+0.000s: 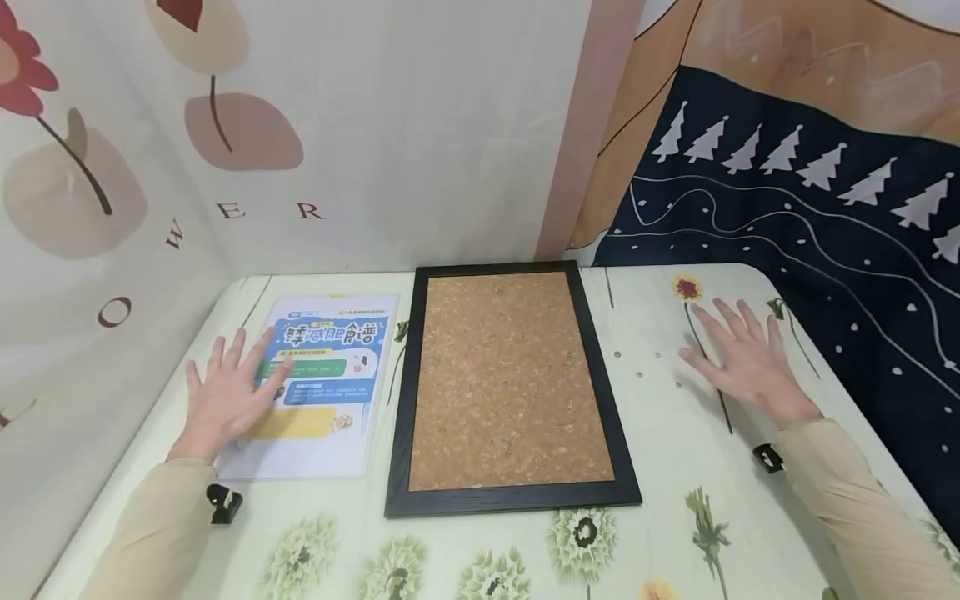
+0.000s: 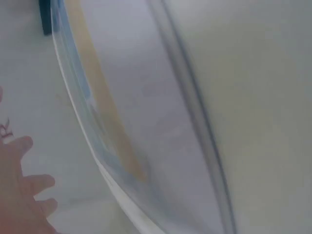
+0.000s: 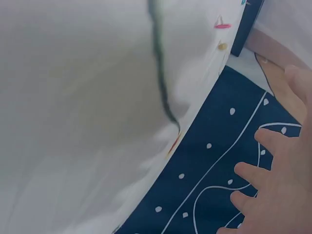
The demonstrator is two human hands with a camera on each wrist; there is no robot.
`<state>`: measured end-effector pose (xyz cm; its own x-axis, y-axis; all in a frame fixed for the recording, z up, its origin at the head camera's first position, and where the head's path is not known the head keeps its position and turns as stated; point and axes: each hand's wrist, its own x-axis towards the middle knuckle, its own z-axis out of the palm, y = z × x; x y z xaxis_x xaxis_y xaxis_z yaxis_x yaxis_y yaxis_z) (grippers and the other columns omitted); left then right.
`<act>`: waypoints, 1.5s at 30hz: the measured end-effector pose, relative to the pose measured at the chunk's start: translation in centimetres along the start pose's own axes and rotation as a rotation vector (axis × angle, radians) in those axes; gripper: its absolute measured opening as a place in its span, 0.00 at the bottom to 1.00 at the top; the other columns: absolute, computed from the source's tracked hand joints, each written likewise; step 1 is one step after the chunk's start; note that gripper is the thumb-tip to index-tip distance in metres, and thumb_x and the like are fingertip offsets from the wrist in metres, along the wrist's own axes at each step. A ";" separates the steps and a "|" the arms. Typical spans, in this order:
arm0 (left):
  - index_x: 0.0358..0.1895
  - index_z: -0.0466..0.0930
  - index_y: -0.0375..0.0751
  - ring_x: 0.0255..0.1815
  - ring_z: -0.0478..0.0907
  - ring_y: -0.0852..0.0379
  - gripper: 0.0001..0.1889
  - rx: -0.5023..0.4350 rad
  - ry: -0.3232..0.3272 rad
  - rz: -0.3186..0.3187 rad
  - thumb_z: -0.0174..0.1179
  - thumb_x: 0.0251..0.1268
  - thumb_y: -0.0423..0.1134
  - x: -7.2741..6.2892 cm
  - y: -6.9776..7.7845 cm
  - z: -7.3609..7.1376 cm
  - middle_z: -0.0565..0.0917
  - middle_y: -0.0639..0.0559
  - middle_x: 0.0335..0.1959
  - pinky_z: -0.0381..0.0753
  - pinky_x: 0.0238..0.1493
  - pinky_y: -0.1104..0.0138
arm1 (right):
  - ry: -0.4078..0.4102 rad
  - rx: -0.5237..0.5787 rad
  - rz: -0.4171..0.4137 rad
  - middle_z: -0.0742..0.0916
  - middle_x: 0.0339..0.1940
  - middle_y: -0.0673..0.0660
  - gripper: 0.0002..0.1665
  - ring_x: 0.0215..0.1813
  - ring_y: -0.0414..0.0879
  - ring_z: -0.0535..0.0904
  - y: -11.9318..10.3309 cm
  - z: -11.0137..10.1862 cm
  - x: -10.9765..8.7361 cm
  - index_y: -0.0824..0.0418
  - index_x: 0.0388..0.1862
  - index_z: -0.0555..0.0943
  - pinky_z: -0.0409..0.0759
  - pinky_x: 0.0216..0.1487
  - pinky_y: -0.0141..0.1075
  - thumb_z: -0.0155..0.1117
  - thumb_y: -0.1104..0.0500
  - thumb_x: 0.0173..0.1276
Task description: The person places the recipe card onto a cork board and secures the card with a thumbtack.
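Observation:
My left hand (image 1: 227, 398), fingers spread, is over the left part of a printed sheet (image 1: 352, 450) with a glossy clear edge and blue, green and yellow blocks. That sheet's lower part (image 2: 141, 87) fills the middle of the left wrist view. Right of it lies a cork board (image 1: 510, 375) in a black frame. My right hand (image 1: 750, 362), also spread and holding nothing, is over the table's right side. Between it and the board lie several small thumbtacks (image 1: 639, 375); the right wrist view shows a pink one (image 3: 223, 26) and a yellow one (image 3: 222, 46).
A pale flower-patterned cloth (image 1: 442, 542) covers the table. Behind it hangs a white curtain (image 1: 420, 150) with flower prints, and at the right a dark blue fabric (image 1: 750, 208) with white trees. Each wrist carries a small black device, the left one (image 1: 223, 503) and the right one (image 1: 768, 457).

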<state>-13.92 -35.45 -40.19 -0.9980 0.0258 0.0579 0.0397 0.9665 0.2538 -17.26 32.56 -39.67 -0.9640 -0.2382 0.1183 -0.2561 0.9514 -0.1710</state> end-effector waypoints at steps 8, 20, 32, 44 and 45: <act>0.78 0.38 0.45 0.71 0.34 0.23 0.38 -0.022 -0.048 -0.023 0.35 0.74 0.61 0.3 -3.0 -0.5 0.46 0.22 0.71 0.28 0.57 0.26 | -0.013 0.024 -0.064 0.61 0.73 0.71 0.43 0.73 0.70 0.45 -1.0 0.5 0.6 0.58 0.74 0.60 0.31 0.65 0.69 0.53 0.36 0.69; 0.76 0.36 0.33 0.59 0.57 0.17 0.41 -0.221 -0.162 -0.029 0.43 0.75 0.56 1.4 -3.9 0.1 0.58 0.13 0.61 0.57 0.53 0.29 | -0.002 0.065 -0.143 0.64 0.70 0.71 0.39 0.71 0.71 0.50 -2.0 1.5 0.9 0.57 0.73 0.63 0.37 0.65 0.70 0.56 0.39 0.69; 0.72 0.49 0.25 0.57 0.61 0.20 0.41 -0.313 -0.159 -0.153 0.63 0.62 0.37 2.1 -3.4 0.2 0.59 0.16 0.61 0.64 0.53 0.34 | 0.018 0.113 -0.160 0.64 0.71 0.69 0.38 0.72 0.70 0.49 -2.9 2.1 1.7 0.58 0.72 0.65 0.39 0.65 0.69 0.57 0.42 0.69; 0.75 0.48 0.34 0.50 0.71 0.38 0.42 -0.584 -0.160 -0.217 0.63 0.64 0.37 1.4 -4.8 0.8 0.65 0.24 0.56 0.77 0.38 0.64 | 0.004 0.115 -0.175 0.64 0.70 0.71 0.37 0.71 0.72 0.50 -3.2 2.1 2.2 0.61 0.71 0.65 0.42 0.64 0.71 0.57 0.43 0.70; 0.76 0.47 0.36 0.48 0.72 0.43 0.41 -0.616 -0.154 -0.212 0.62 0.65 0.36 1.3 -4.9 0.8 0.65 0.26 0.56 0.78 0.37 0.66 | 0.005 0.118 -0.180 0.64 0.70 0.71 0.37 0.71 0.72 0.50 -3.2 2.0 2.4 0.61 0.71 0.65 0.42 0.64 0.70 0.57 0.44 0.70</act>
<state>-15.47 -39.96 -42.13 -0.9812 -0.0685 -0.1806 -0.1827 0.6334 0.7520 -18.85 28.56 -40.81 -0.9016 -0.4008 0.1623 -0.4310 0.8640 -0.2602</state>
